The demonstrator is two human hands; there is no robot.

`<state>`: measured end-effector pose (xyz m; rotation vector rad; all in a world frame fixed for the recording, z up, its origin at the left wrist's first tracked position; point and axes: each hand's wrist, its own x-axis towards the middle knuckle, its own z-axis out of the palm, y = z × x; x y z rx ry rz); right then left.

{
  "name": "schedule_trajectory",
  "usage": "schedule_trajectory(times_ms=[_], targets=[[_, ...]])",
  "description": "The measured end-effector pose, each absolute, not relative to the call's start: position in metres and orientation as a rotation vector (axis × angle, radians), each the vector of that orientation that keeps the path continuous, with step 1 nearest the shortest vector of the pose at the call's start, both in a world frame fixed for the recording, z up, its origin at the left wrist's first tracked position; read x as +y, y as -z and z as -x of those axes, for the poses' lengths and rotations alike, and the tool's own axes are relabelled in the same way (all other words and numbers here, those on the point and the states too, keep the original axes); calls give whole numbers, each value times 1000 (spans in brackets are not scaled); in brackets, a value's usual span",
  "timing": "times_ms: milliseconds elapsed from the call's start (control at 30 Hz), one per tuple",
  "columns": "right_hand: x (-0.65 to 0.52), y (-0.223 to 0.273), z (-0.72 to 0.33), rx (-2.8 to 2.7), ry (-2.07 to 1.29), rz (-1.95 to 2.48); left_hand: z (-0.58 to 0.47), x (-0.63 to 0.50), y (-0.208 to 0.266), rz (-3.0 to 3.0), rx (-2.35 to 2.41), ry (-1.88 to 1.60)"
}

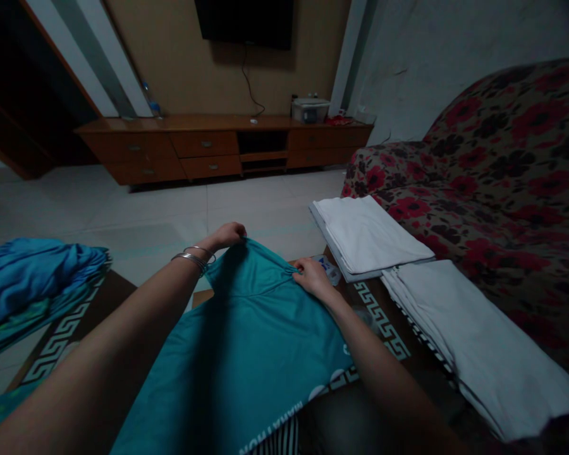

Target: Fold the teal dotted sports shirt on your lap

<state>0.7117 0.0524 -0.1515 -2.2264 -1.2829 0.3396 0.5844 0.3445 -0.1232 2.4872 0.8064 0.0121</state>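
Note:
A teal shirt (260,335) with white lettering along its near right edge is spread out in front of me. My left hand (230,234), with bangles at the wrist, pinches its far edge and lifts it a little. Bunched fabric on the right side sits between the fingers and thumb of my right hand (312,276). The cloth is stretched between both hands, and a dark shadow falls across it. Beneath it is a dark table (382,319) with a white key pattern, mostly covered.
Folded white cloths (374,234) lie in two stacks at right, beside a floral sofa (459,170). A blue and green heap of clothes (38,284) is at left. Farther off stand a wooden TV cabinet (208,148), with a clear plastic box (310,110) on it, and a wall-mounted television (246,22).

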Motion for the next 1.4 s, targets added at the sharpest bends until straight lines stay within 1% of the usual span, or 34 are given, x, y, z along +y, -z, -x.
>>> schedule_trajectory(times_ms=[67,167,267,500,733,867,1167,1300,1400], targets=[[51,154,-716,-1209,-350,2078,-577,342,116,-2325,738,-96],[47,157,-721,-1138,-455,1773,-567,337,108,-1969,654,-231],[45,159,-726,-1186,-569,1600,-561,331,104,-1815,657,-244],[43,167,-739,-1160,-728,1680,-565,330,99,-1805,670,-231],[44,171,-742,-1044,-781,1699,-565,325,98,-1756,689,-280],[46,172,-739,-1006,-727,1735,-561,325,102,-1659,700,-316],[48,161,-732,-1062,-636,1803,-561,334,114,-1739,715,-172],[48,158,-729,-1137,-604,1831,-562,339,126,-1809,699,-77],[48,155,-725,-1193,-555,1880,-562,343,136,-1865,698,-78]])
